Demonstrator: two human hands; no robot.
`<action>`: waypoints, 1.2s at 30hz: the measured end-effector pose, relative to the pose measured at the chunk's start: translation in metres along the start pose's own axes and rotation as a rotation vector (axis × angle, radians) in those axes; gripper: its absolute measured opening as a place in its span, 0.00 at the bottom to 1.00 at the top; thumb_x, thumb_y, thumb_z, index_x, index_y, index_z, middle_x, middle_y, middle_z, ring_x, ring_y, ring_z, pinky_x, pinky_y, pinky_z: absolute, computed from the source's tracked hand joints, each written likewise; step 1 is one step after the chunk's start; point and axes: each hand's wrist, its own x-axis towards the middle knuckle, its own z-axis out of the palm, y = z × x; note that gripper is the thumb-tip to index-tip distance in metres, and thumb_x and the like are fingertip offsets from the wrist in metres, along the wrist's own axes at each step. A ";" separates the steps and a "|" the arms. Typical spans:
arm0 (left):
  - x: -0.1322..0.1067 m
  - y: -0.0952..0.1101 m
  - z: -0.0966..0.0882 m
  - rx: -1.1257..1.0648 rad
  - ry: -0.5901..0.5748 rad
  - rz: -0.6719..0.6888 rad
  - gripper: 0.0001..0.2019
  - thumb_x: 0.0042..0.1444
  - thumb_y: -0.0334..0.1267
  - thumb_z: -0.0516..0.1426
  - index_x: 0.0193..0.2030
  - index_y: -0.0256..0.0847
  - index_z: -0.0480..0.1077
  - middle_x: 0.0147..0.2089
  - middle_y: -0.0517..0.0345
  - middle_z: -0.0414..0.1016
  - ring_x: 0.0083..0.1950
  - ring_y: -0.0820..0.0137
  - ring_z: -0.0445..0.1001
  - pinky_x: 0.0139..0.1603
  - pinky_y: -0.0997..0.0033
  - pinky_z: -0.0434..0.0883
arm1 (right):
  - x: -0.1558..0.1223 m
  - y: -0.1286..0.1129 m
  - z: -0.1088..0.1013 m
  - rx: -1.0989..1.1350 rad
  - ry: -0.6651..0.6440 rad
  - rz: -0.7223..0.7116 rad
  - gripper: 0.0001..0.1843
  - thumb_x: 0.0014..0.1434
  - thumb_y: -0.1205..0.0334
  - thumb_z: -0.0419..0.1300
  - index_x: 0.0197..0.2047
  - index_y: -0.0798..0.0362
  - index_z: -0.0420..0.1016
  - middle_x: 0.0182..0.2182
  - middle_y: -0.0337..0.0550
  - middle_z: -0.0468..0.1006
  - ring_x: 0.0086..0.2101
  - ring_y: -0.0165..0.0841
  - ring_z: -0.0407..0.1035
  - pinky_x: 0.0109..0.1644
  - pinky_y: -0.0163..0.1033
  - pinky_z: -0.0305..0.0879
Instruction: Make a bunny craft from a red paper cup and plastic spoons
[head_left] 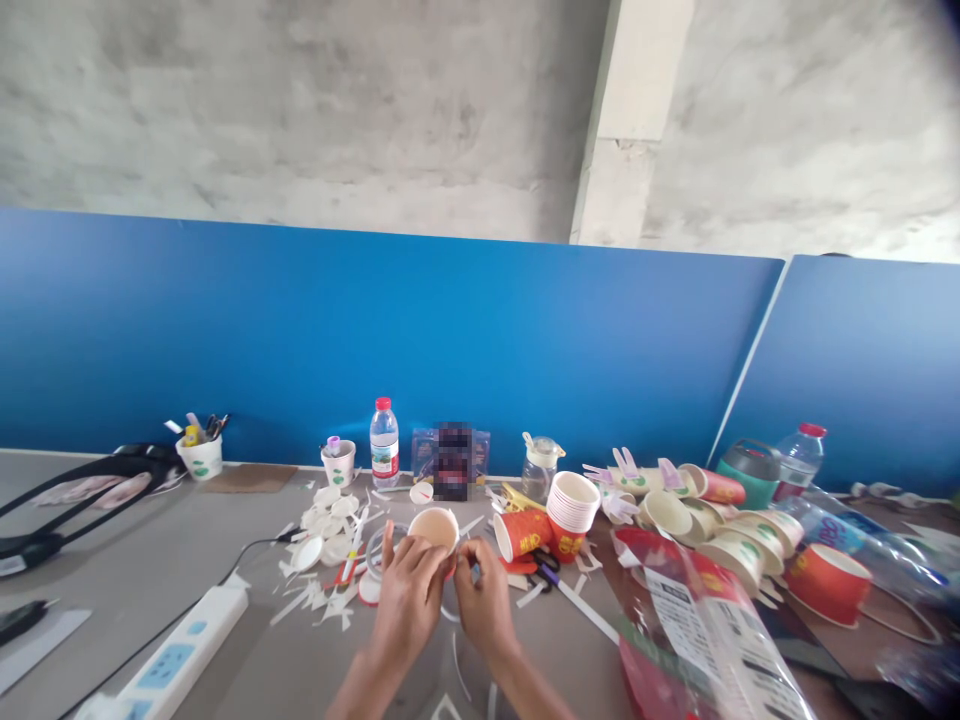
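A paper cup [435, 522] with its open mouth toward me is between my hands. The fingers of my left hand [411, 588] are closed on its near side. At the cup's right edge, my right hand [484, 598] is curled with thumb and fingertips together; what they pinch is too small to make out. A clear ring [375, 552], like a tape roll, lies partly behind my left hand. White paper cutouts and scraps [324, 525] spread to the left, with a red and yellow pen-like tool [350, 565] among them. Just right of my hands lies a red paper cup [523, 532] on its side.
A power strip [180, 640] lies front left. Along the blue partition [375, 320] stand a water bottle [384, 445], a small cup [339, 462] and a glass jar [540, 468]. Stacked cups [574, 500], plastic packaging [697, 620] and several tipped cups [739, 550] crowd the right.
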 end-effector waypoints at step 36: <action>0.003 0.007 -0.004 0.063 -0.008 0.051 0.13 0.65 0.28 0.51 0.37 0.46 0.75 0.30 0.63 0.76 0.35 0.66 0.76 0.72 0.38 0.54 | 0.004 -0.004 -0.009 -0.501 0.059 -0.571 0.11 0.63 0.72 0.53 0.30 0.48 0.63 0.24 0.35 0.72 0.26 0.34 0.67 0.36 0.39 0.59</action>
